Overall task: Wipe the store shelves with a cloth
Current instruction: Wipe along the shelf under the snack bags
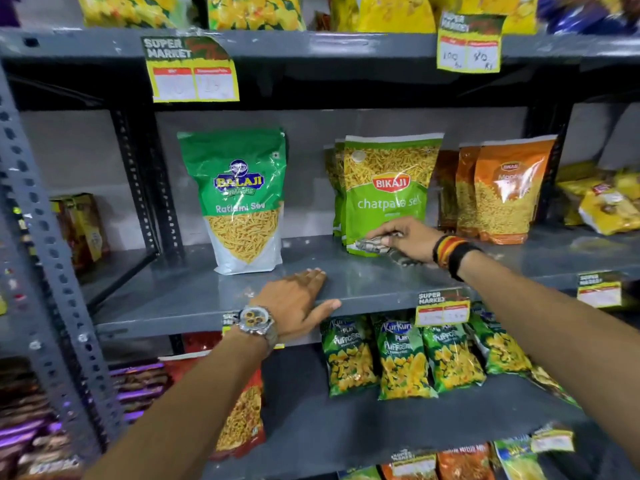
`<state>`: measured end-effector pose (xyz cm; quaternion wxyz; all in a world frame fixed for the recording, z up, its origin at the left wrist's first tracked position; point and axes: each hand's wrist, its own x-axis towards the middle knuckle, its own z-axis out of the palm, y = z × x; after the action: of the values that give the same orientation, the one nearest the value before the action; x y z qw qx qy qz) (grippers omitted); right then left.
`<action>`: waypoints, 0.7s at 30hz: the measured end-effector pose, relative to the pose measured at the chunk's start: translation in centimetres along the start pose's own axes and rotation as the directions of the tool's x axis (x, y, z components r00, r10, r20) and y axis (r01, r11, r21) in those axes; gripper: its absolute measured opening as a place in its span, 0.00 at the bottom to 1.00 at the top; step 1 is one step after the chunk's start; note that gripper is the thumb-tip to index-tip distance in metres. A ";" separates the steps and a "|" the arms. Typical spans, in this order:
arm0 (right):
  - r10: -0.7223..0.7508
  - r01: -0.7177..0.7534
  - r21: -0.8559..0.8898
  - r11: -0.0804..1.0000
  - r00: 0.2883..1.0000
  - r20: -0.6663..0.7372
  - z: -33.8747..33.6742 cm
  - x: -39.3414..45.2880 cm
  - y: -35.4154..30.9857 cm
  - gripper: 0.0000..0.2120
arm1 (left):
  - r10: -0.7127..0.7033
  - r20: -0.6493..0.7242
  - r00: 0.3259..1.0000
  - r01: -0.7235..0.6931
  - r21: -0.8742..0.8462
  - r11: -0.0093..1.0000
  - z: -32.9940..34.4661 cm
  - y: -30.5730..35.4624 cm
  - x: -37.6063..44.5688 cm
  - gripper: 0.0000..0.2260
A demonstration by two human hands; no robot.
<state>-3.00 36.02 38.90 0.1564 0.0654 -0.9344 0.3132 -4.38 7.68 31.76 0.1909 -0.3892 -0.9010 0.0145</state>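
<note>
A grey metal shelf (194,296) runs across the middle of the view. My right hand (405,237) grips a crumpled grey patterned cloth (377,245) and presses it on the shelf surface, right at the foot of a light green Bikaji chatpata sev bag (388,188). My left hand (298,303) lies flat on the shelf's front edge, fingers spread, thumb hooked over the lip, holding nothing. A watch sits on that wrist.
A green Balaji Ratlami Sev bag (242,199) stands left of the bare stretch of shelf. Orange Bikaji bags (502,192) stand at the right. Green Kurkure packs (401,358) fill the shelf below. Price tags (194,74) hang from the shelf edges. A perforated upright (45,258) rises at left.
</note>
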 end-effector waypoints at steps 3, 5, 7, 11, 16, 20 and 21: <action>-0.086 0.092 -0.050 0.995 0.990 0.109 2.0 2.3 0.5 0.13 | -0.088 0.013 0.996 0.088 0.003 0.996 0.9 2.3 1.6 0.35; -0.125 0.145 -0.096 0.985 0.975 0.186 3.0 3.5 1.7 0.14 | -0.130 0.024 0.991 0.130 0.010 0.991 1.5 2.9 1.9 0.33; -0.161 0.186 -0.094 0.978 0.961 0.227 3.2 4.0 3.7 0.14 | -0.170 0.021 0.985 0.170 0.008 0.985 1.7 3.0 2.0 0.33; -0.281 0.285 0.018 0.958 0.931 0.232 1.3 1.9 7.7 0.14 | -0.207 0.015 0.978 0.206 0.024 0.978 2.0 3.1 2.1 0.39; -0.420 0.393 0.149 0.907 0.860 0.291 -1.7 -1.5 9.0 0.13 | -0.208 0.003 0.978 0.208 0.046 0.977 2.4 3.1 2.0 0.37; -0.245 0.237 0.065 0.969 0.955 0.169 -2.4 1.2 10.0 0.13 | -0.219 0.018 0.976 0.218 0.045 0.975 2.2 3.3 2.0 0.40; -0.210 0.207 0.038 0.978 0.965 0.157 -1.9 1.2 10.0 0.13 | -0.221 0.019 0.975 0.220 0.040 0.975 2.2 3.4 2.0 0.40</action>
<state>-5.83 45.11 35.09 0.1122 0.1898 -0.9286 0.2986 -4.07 11.74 29.85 0.1880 -0.2831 -0.9404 0.0146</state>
